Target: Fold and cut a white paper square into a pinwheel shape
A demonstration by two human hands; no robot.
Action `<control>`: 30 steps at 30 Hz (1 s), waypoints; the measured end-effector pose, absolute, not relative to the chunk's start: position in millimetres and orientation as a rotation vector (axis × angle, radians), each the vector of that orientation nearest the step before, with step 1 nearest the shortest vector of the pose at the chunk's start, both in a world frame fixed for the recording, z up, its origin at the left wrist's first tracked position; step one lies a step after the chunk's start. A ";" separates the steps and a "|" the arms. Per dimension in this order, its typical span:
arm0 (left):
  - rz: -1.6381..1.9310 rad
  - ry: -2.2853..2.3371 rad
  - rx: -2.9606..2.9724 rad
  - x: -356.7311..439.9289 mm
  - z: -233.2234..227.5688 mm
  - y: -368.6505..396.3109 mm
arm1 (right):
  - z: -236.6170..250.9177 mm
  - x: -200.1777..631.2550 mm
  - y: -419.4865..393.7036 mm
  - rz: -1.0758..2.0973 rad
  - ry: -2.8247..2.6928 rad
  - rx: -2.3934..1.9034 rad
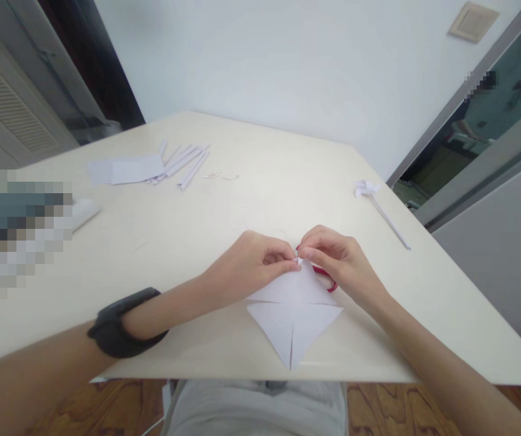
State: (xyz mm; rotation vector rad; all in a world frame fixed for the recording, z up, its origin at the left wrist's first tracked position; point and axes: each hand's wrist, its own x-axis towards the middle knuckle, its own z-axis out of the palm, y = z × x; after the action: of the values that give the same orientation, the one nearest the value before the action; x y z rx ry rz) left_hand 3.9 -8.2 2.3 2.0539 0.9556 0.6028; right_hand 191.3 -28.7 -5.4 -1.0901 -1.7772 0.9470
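A white sheet of folded paper point(293, 315) lies near the front edge of the cream table point(224, 218), its point toward me. My left hand point(251, 263) and my right hand point(337, 260) meet at the paper's far tip, each pinching it between thumb and forefinger. Under my right hand lie red-handled scissors point(326, 277), mostly hidden. A black watch sits on my left wrist.
At the far left of the table lie a white paper sheet point(126, 169) and several rolled paper sticks point(187, 162). A paper flower on a thin stem point(380, 209) rests at the right. A white object point(83, 212) sits at the left edge.
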 end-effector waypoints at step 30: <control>0.627 0.905 2.019 1.9 1.6 -7.1 | -3.5 192.2 -30.5 0.863 -1.820 -1.090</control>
State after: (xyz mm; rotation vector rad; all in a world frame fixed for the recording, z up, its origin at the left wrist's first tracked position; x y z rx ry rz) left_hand 1.9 -7.1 1.6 2.0186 0.9053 0.6270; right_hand 192.2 -30.5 -3.5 -1.0896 -1.8199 0.8631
